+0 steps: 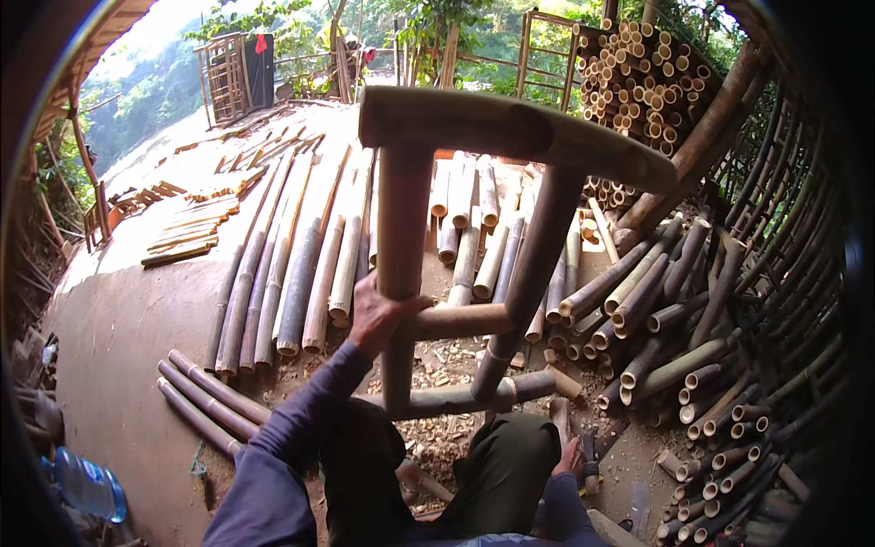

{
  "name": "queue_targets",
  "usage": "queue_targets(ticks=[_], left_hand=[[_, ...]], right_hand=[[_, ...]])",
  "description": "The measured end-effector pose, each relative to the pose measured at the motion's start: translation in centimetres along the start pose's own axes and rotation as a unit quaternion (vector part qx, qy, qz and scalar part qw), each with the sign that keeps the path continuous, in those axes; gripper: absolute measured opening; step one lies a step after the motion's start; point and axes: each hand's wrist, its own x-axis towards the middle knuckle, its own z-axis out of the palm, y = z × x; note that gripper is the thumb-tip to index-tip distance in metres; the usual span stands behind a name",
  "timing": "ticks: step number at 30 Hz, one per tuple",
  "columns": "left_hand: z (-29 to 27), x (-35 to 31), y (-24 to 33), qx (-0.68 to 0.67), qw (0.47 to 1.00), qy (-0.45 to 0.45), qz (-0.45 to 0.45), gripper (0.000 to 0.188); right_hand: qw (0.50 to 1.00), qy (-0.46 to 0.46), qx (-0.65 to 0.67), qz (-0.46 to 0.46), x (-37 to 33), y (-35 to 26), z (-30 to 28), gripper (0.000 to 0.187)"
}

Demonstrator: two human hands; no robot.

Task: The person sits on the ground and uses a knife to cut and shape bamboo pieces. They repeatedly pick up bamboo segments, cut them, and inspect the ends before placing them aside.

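Observation:
A bamboo frame [401, 214] stands upright before my knees. It has a thick top rail [510, 128], two uprights, a short crosspiece [460, 321] and a bottom rail [447, 399]. My left hand [376, 314] is closed round the left upright, where the crosspiece meets it. Low beside my right knee, my right hand [567, 456] is partly hidden, its fingers closed. A short brown wooden piece [560, 417] rises from that hand; its lower end cannot be seen. Next to it is a dark, bound-looking object [591, 465] whose kind I cannot make out.
Long bamboo poles [301, 273] lie in a row beyond the frame. Cut bamboo tubes [729, 438] are heaped at the right, with another stack [643, 82] behind. Chips [437, 438] litter the ground. Three poles [210, 401] and a blue water jug [87, 483] lie left.

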Motion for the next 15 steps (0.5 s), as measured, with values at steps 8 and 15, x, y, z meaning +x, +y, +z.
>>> queue_targets(ticks=[8,15], left_hand=[[6.5,12.0,18.8,0.206,0.964,-0.148,0.081,0.054],[9.0,16.4,15.2,0.342,0.899,-0.21,0.177,0.049]], right_hand=[[0.997,0.019,-0.05,-0.062,2.9,9.2,0.5,0.045],[0.975,-0.079,0.083,-0.188,0.1,3.6,-2.4,0.04]])
